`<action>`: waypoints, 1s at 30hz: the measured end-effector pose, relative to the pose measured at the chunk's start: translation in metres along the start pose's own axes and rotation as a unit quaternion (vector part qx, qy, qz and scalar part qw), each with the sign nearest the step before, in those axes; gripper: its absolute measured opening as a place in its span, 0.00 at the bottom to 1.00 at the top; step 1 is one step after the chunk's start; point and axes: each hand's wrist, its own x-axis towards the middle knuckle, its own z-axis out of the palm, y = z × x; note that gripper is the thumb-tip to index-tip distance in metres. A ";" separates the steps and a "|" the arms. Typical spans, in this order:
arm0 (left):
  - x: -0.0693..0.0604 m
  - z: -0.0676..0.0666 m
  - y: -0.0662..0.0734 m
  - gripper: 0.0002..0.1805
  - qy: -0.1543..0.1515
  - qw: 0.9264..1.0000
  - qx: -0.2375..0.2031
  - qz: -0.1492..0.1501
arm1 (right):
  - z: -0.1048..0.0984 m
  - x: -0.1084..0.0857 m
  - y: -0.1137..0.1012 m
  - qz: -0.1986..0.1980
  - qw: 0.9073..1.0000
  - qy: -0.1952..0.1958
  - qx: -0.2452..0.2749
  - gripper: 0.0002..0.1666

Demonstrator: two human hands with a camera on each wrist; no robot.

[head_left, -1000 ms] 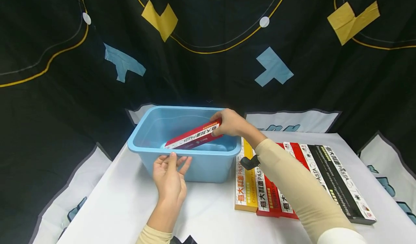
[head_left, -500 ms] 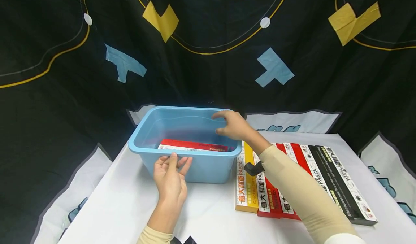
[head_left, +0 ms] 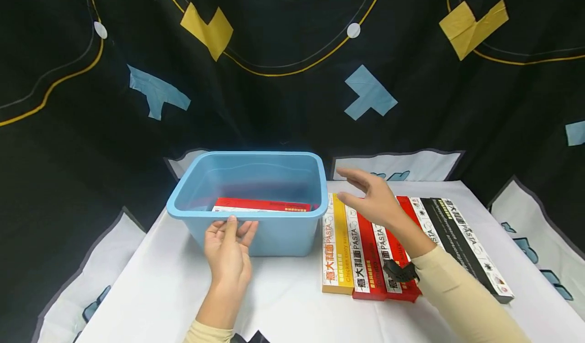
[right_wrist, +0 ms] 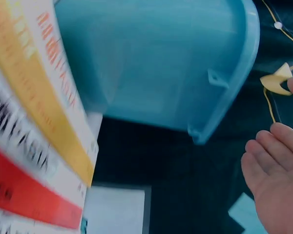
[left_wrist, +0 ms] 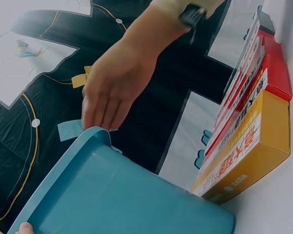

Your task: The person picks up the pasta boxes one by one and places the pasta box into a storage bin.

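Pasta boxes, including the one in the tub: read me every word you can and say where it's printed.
"意大利面 PASTA": yellow box, red boxes and black box on the table.
"Chicken curry": yellow box.
"Tomato": red box beside the yellow one.
Too small, blurred or covered to read: other small print, and the lettering on the box in the blue tub.

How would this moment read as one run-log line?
Left hand: holds rim of blue bin | Right hand: raised, holding nothing | Red box: inside blue bin | Pasta boxes: side by side on white table
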 end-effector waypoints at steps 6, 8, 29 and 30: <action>0.001 -0.007 0.006 0.15 0.000 1.000 -0.002 -0.004 | -0.027 -0.032 0.011 0.000 0.999 0.008 -0.047 0.32; 0.002 -0.008 0.006 0.15 0.000 1.000 -0.002 -0.002 | -0.037 -0.043 0.016 0.000 0.997 0.020 -0.072 0.33; 0.001 -0.003 0.002 0.12 -0.011 1.000 0.006 -0.009 | -0.119 -0.184 0.128 0.293 0.914 -0.007 -0.281 0.60; 0.001 -0.003 0.002 0.12 -0.011 1.000 0.009 -0.010 | -0.120 -0.190 0.135 0.304 0.911 -0.026 -0.277 0.62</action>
